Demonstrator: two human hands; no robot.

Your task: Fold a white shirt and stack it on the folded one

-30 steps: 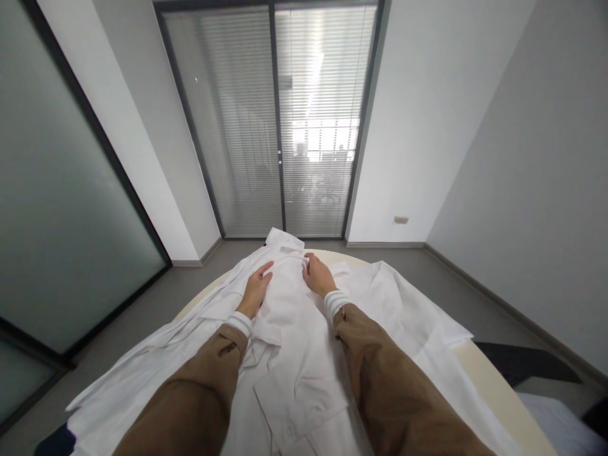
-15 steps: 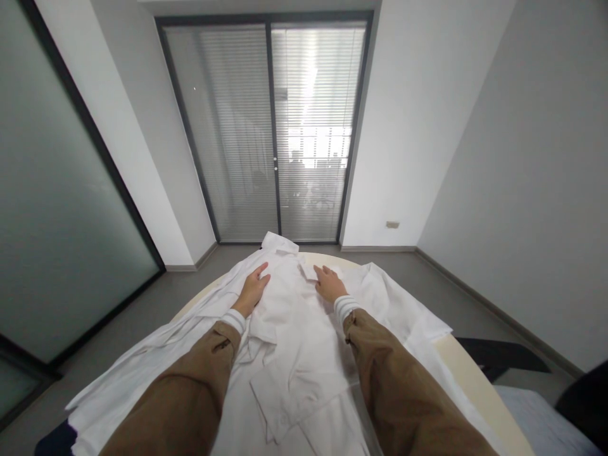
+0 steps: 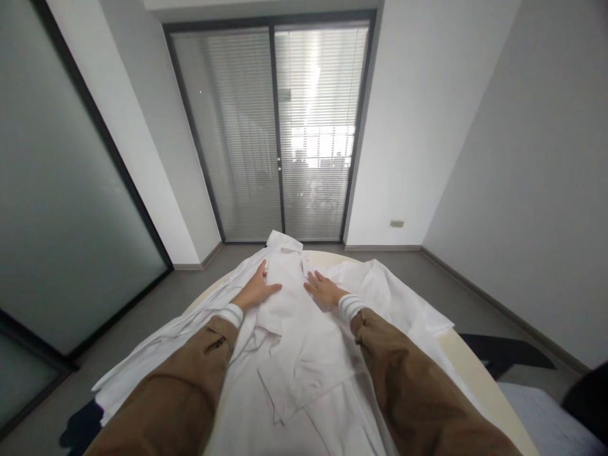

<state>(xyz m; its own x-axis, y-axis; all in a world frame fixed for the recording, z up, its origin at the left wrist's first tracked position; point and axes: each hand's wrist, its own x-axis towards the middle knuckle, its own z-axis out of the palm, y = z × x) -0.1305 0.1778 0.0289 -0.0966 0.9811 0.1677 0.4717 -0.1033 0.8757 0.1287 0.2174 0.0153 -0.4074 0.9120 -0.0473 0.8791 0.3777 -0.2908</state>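
A white garment lies spread over a pale round table, its collar end at the far side. My left hand rests flat on the cloth left of the collar, fingers stretched out and thumb apart. My right hand lies flat on the cloth just right of the middle, fingers extended. Both arms wear brown sleeves with white striped cuffs. A pocket fold shows on the cloth nearer me.
Glass sliding doors with blinds stand beyond the table. A frosted glass wall runs along the left. A dark chair seat sits at the right of the table, and a dark shape lies low at the left.
Both hands have slid a little over the cloth near the collar: the right one went from curled at the collar to flat, the left spread its thumb inward.
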